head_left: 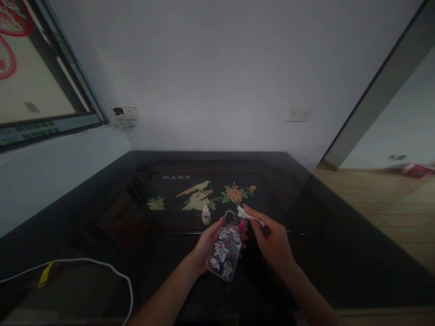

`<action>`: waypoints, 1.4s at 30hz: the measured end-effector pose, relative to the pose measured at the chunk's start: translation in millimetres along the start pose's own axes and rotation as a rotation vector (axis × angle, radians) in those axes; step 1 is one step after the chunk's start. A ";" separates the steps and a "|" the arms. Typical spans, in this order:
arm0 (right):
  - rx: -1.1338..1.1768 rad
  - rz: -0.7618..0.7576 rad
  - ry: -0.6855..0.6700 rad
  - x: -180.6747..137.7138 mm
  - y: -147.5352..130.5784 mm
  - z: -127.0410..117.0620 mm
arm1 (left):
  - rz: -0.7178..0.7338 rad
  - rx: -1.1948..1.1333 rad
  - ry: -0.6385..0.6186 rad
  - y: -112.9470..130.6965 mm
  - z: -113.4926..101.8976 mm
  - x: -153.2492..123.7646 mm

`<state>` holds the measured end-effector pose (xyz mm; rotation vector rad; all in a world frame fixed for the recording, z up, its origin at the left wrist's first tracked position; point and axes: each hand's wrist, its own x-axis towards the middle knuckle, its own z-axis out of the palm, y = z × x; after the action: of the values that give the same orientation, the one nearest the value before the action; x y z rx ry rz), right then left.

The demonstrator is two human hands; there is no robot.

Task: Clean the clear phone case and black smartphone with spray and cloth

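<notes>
A clear phone case (221, 251) with cartoon figure stickers lies tilted in my left hand (205, 244), whose fingers wrap around behind it and show at its right edge. The camera cutout is at the case's upper end. My right hand (272, 237) pinches a white tissue (244, 213) against the upper right corner of the case. Just below the tissue, a small pink-red piece (242, 224) shows at the case's edge; I cannot make out what it is. A small clear bottle with a whitish cap (205, 215) stands upright on the table, left of the case's top.
The glossy black table (326, 240) bears an inlaid bird and flower picture (234, 194). A white cable (91, 260) with a yellow tag (45, 275) curves at the lower left. Behind are a wall with sockets (298, 115) and a window at left.
</notes>
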<state>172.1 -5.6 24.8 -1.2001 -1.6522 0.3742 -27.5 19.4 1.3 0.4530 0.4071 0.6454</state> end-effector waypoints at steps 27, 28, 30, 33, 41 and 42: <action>-0.137 -0.496 -0.395 -53.3 -32.9 27.5 | 0.016 -0.032 0.036 5.0 -0.5 -0.1; -0.123 -0.505 -0.438 -56.2 -38.8 26.3 | 0.014 -0.016 0.033 6.1 0.0 0.1; -0.080 -0.521 -0.524 -60.0 -49.2 23.5 | 0.006 0.001 0.033 7.2 0.9 0.6; 0.068 -0.541 -0.657 -61.3 -61.2 17.8 | 0.022 -0.002 0.053 5.9 1.1 0.4; 0.313 -0.112 -0.358 -45.8 -56.1 -5.2 | 0.037 -0.017 0.052 2.4 -1.1 0.2; 0.277 -0.052 -0.282 -39.6 -48.1 -5.9 | 0.032 -0.019 0.052 2.4 -1.1 0.4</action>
<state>151.5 -62.5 40.6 -0.9260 -1.7965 0.7419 -28.9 21.7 1.6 0.4260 0.4430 0.6930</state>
